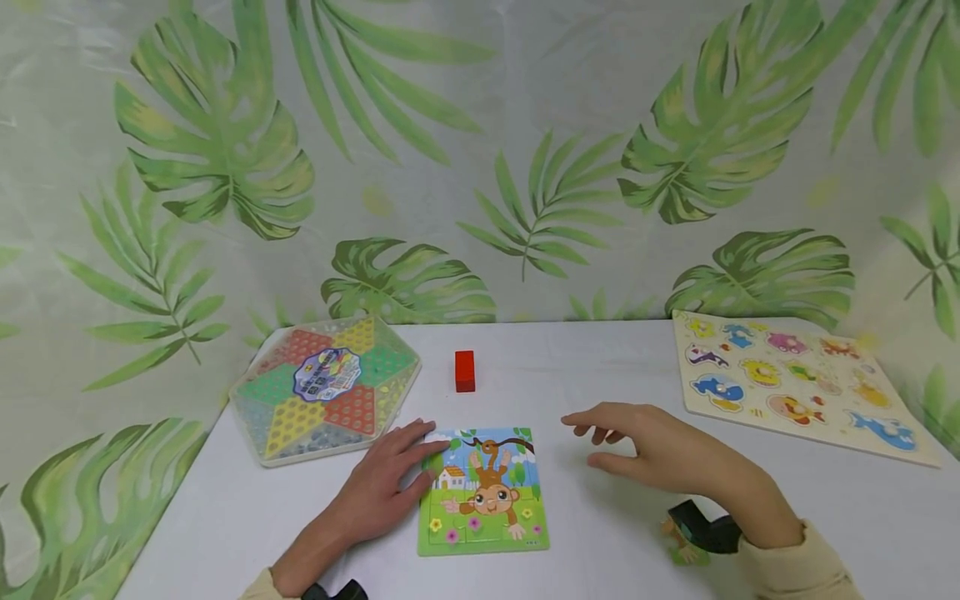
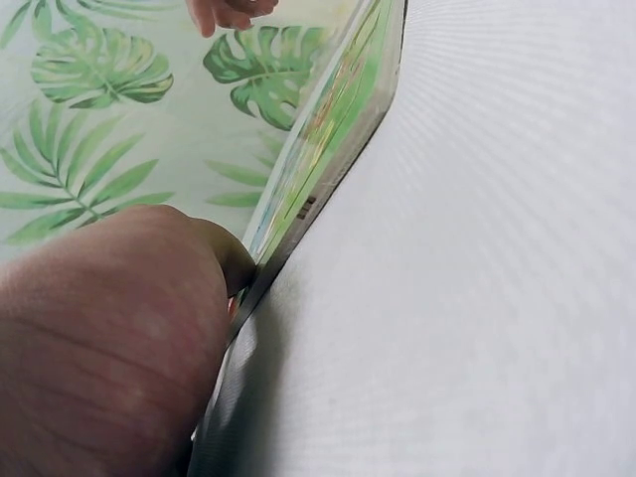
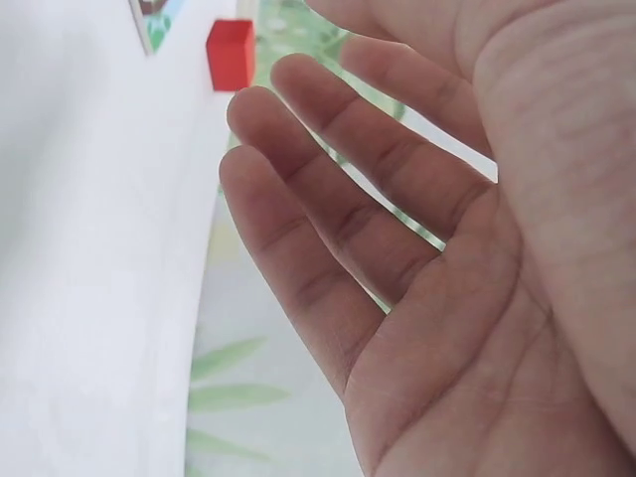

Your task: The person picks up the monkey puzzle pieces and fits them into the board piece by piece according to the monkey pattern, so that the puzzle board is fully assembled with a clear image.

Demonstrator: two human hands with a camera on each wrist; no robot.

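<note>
A square monkey jigsaw puzzle (image 1: pixel 487 521) lies flat on the white table, its picture a monkey hanging from a branch. My left hand (image 1: pixel 382 483) rests at its left edge, with the fingertips touching the border and the fingers fairly straight. Seen edge-on in the left wrist view, the puzzle board (image 2: pixel 343 149) has a thin pale rim. To the right of the puzzle, my right hand (image 1: pixel 645 446) hovers above the table with nothing in it. In the right wrist view the palm and relaxed fingers of the right hand (image 3: pixel 397 248) show, apart from everything.
A red block (image 1: pixel 465 372) stands behind the puzzle. At the back left lies a hexagonal Chinese checkers board (image 1: pixel 326 387); at the back right, a sea-animal peg puzzle (image 1: pixel 795 379). Below my right wrist, a small picture piece (image 1: pixel 690 552) is partly hidden. A leaf-print cloth (image 1: pixel 525 208) hangs behind.
</note>
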